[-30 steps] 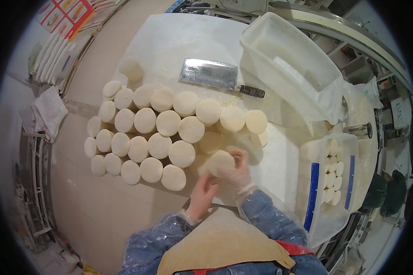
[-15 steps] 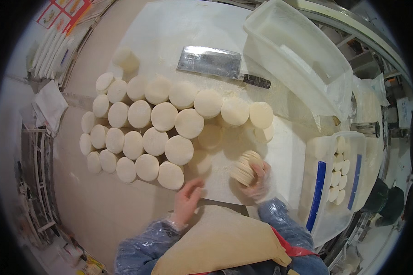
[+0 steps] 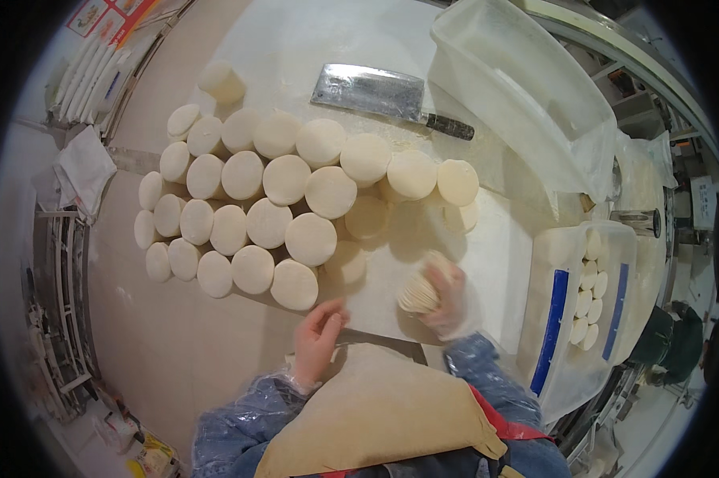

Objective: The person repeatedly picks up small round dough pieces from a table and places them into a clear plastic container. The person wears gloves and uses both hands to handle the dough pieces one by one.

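1. Stack of round sheets [image 3: 417,295] looks pale cream and matt, its thin edges showing as fine close lines; blur softens its far part for me
2. I see its visible length slant from near left to far right, lined edges facing the near side; the grip hides its right side, so I cannot tell the exact axis
3. It is over the near part of the white table [image 3: 495,263], right of the other stacks [image 3: 286,180] and well apart from the cleaver [image 3: 369,89]; I cannot tell whether it touches the surface
4. On my feed the right hand [image 3: 449,298] has fingers curled and pressed against the stack's right side
5. The left hand [image 3: 317,340] is empty, fingers loosely bent, thumb slightly apart, near the table's near edge
6. A clear box [image 3: 579,382] with blue strips [image 3: 549,333] stands at the right, small pale rounds [image 3: 589,305] inside
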`<act>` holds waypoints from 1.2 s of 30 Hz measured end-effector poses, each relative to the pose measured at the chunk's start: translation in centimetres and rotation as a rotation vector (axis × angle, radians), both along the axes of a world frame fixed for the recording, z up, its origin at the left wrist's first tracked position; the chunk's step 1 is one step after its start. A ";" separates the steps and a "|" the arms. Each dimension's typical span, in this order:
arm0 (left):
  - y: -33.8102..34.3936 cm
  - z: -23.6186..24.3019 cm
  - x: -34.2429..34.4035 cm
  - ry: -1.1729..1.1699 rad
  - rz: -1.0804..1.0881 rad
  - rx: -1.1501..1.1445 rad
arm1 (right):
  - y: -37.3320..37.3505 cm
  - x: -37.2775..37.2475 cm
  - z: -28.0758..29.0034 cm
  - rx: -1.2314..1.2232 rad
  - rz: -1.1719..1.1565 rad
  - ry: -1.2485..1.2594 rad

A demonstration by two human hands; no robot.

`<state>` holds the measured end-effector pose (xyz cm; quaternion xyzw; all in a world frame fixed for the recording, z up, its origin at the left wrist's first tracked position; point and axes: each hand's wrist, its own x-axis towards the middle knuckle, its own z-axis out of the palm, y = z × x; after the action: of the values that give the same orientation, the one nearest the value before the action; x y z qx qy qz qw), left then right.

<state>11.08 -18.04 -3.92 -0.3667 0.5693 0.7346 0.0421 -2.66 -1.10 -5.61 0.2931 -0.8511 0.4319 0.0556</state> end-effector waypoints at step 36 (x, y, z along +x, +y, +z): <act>26.0 9.5 -8.5 0.486 -0.642 0.076 | 46.2 3.2 1.5 0.127 -0.246 -1.459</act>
<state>2.61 7.92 5.59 0.0159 0.6206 0.7701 0.1470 0.56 45.08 -4.11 -0.1630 -0.7219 0.4575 -0.4929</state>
